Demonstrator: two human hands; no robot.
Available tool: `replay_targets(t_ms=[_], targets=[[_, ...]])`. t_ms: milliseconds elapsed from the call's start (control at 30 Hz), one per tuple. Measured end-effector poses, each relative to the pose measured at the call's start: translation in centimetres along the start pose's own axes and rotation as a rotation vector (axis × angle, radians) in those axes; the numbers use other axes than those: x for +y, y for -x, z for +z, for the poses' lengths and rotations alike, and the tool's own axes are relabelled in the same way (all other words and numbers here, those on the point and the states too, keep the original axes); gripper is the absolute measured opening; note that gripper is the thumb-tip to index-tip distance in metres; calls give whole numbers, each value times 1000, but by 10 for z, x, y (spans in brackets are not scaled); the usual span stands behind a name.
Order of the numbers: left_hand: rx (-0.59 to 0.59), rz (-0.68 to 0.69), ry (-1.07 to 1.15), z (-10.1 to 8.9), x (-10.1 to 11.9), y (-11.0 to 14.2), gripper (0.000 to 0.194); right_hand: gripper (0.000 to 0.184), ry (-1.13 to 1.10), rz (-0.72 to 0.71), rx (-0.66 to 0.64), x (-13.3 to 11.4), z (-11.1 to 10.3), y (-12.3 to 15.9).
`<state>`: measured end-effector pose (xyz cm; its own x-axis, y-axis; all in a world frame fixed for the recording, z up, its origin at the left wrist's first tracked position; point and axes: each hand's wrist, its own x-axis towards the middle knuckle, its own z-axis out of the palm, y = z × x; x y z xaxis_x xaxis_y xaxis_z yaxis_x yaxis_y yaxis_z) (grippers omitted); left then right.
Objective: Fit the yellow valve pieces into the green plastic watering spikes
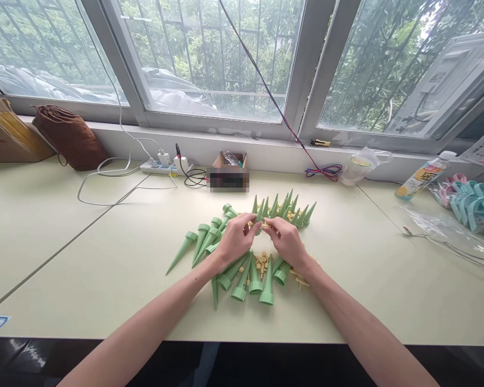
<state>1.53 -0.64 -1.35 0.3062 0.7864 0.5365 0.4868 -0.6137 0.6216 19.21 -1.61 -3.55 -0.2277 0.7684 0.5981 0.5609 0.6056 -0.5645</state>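
My left hand (239, 235) is closed round a green plastic spike (259, 215), its tip pointing up. My right hand (285, 239) meets it at the middle and pinches a small yellow plastic piece (265, 225), close to the spike's side. Whether the two parts touch I cannot tell, since fingers cover the spot. Several green spikes lie to the left (204, 239), and more with wide open ends lie in front (267, 290). Behind the hands stands a group of upright spikes (286, 207). Loose yellow pieces (262, 262) lie between my forearms.
At the back of the table (105, 290) are a power strip (161, 165) with cables, a small open box (229, 161) and a coiled red-blue wire (325, 172). To the right are a plastic jug (355, 169), a bottle (423, 177) and teal plastic items (474, 204). A brown pouch (68, 137) sits left.
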Motion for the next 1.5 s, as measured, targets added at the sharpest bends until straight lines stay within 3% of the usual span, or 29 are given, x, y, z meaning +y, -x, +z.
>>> replay_targets(t_ms=[1267,1500], targets=[[-10,-6,42,1,-1,0,12,34,53,0,-77,1,3,2],[-10,-48,43,-1,-1,-2,15,26,-7,24,-56,-4,1,0]])
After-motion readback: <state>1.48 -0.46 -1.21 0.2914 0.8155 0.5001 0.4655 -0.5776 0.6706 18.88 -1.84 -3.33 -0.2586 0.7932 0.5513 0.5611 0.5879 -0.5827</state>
